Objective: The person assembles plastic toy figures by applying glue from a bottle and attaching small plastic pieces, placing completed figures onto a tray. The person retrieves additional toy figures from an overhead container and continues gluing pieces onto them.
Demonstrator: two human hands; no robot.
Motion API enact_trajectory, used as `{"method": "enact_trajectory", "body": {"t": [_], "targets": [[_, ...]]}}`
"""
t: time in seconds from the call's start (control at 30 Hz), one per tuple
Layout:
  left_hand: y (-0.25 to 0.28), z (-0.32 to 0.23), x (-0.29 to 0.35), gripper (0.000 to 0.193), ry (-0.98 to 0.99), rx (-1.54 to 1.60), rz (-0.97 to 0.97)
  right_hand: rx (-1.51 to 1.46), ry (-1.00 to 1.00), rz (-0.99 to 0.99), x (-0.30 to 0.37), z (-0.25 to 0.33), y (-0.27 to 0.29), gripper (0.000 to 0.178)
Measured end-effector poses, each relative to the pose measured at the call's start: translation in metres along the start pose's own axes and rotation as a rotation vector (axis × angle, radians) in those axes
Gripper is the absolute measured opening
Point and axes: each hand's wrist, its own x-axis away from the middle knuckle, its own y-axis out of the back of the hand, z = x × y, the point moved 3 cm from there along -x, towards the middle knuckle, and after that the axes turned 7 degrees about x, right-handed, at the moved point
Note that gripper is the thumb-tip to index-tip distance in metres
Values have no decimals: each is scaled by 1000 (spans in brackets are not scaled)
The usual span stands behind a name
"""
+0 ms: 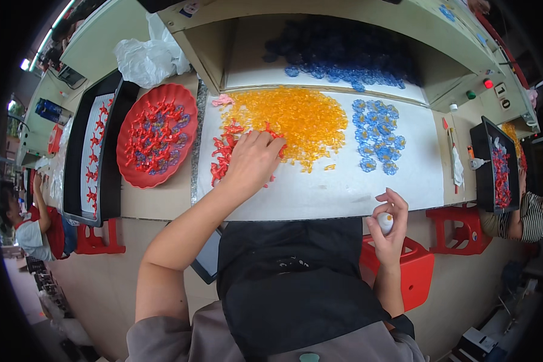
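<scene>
My left hand [253, 158] reaches over a pile of small red plastic figures [222, 158], its fingers bent together. Red bits show at its fingertips, so it seems to pinch one figure; the grip itself is partly hidden. Just beyond lies a wide heap of amber-yellow translucent pieces [301, 114]. My right hand [391, 232] is closed around a small white bottle [385, 222] with an orange-yellow spot on its end, held by the table's front edge. Blue translucent flower-like pieces [377, 136], several with yellowish centres, lie in rows on the white sheet [326, 196].
Left of the sheet stand a red scalloped plate [192, 139] of red and blue pieces and a long black tray [72, 175] with red figures. A shelf [253, 81] holds dark blue pieces. On the right are another black tray [484, 196] and a red stool [419, 280]. Other people sit on both sides.
</scene>
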Motion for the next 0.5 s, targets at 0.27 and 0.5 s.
{"method": "enact_trajectory", "body": {"t": [0.27, 0.5], "targets": [[-11, 15, -16, 34, 239, 237, 142, -307, -40, -85, 4, -12, 8, 39], [-2, 18, -6, 36, 607, 1180, -107, -386, -49, 39, -6, 0, 14, 29]]}}
